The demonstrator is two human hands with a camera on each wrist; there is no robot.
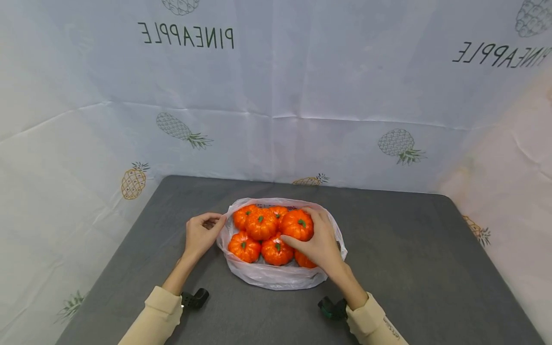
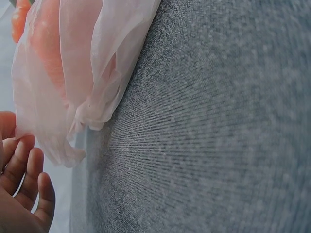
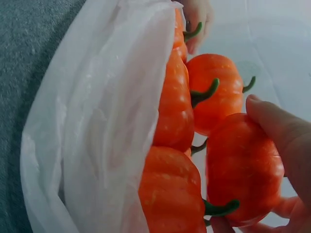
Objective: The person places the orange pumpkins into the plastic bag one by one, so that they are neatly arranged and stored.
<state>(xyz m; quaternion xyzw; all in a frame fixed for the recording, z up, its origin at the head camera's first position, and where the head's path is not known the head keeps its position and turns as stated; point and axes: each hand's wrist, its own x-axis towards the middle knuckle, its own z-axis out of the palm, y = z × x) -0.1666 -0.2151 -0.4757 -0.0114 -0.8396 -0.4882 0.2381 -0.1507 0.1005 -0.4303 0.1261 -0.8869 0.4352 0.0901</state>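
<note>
A thin white plastic bag (image 1: 280, 279) lies wide-mouthed on the table with several small orange pumpkins (image 1: 260, 224) inside, each with a green stem. My left hand (image 1: 201, 235) pinches the bag's left rim between thumb and index finger; in the left wrist view its other fingers curl loosely beside the plastic. Over the right half of the bag, my right hand (image 1: 321, 242) grips one pumpkin (image 1: 297, 224), thumb on one side and fingers round the other. In the right wrist view this held pumpkin (image 3: 243, 170) sits higher than the pumpkins beside it.
The dark grey table (image 1: 401, 268) extends around the bag on all sides. Behind and beside it hangs a pale cloth (image 1: 276, 86) printed with pineapples. A dark wrist camera (image 1: 196, 298) is strapped to the left wrist, another camera (image 1: 332, 307) to the right.
</note>
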